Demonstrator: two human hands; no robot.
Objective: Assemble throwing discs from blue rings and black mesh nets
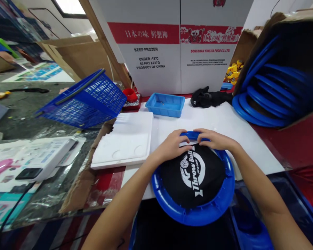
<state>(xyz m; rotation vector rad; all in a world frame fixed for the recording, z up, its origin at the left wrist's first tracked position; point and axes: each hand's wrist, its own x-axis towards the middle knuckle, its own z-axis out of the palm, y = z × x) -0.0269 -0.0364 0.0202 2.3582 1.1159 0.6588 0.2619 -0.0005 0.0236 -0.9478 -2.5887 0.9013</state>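
A blue plastic ring (pixel 172 205) lies at the near edge of a white board (pixel 224 121), with a black cloth (pixel 195 177) printed "Throw Ball" stretched over its middle. My left hand (pixel 170 146) presses on the far edge of the cloth and ring. Close beside it, my right hand (pixel 215 139) grips that same far edge, fingers curled over the rim. The fingertips of both hands almost meet at the ring's far side.
A white foam tray (pixel 125 140) lies left of the ring, a small blue tray (pixel 165 104) and black gloves (pixel 207 98) behind it. A tilted blue basket (pixel 86 99) stands at left. A cardboard box of stacked blue rings (pixel 271 100) is at right; white cartons (pixel 172 52) behind.
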